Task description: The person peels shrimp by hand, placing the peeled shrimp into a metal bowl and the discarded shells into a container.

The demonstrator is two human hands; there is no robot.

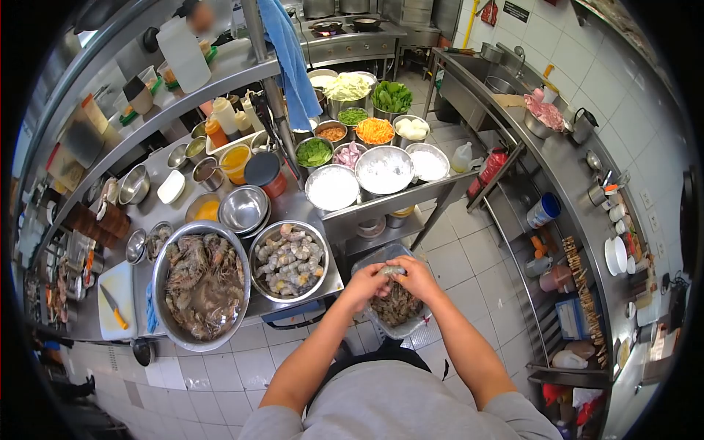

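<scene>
Both hands meet over the tub (416, 327), just off the bench's right front corner. The left hand (364, 284) is curled round one end of a grey shrimp (394, 270); the right hand (415, 280) pinches the other end. So we log both as grasping; exact fingertip contact is too small to tell.

Left to right now. Near the front edge of the bench (150, 209), toward its left, we have the cutting board (122, 282) with a yellow-handled knife (114, 308) on it. Next, the big basin (159, 293) of whole shrimp in brownish liquid, overhanging the front edge. Then the steel bowl (251, 258) of headless grey shrimp, by the right front corner. Last, the tub, below bench height, holding brown shell-like scraps.

Step in hand, we judge: cleaning one shrimp, head or shell coming off over the tub. The next move seems to call for a steady left-hand hold, a right-hand pull, and scraps kept above the tub.
</scene>
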